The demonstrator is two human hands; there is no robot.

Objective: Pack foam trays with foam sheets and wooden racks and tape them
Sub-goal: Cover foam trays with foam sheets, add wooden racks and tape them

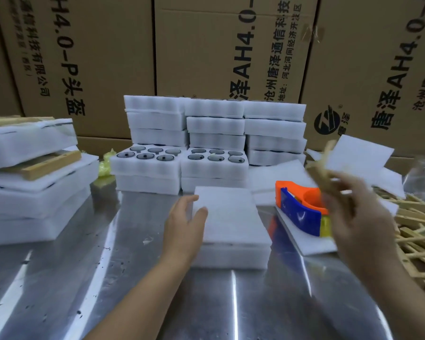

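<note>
Two hands [184,227] [358,217], one tape dispenser [301,213], two uncovered foam trays [142,169] [214,169]

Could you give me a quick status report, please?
Left hand rests on sheet-covered foam tray. Right hand holds wooden rack, blurred. Tape dispenser beside tray.

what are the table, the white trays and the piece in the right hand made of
Table: bare metal, likely stainless steel; it mirrors light streaks. Trays: white foam, matte, with rounded edges. Piece in the right hand: pale wood, seemingly unfinished, though blurred.

Shows bare forearms and bare hands only, with the left hand [184,224] in sharp focus and the right hand [352,211] smeared by motion blur.
</note>
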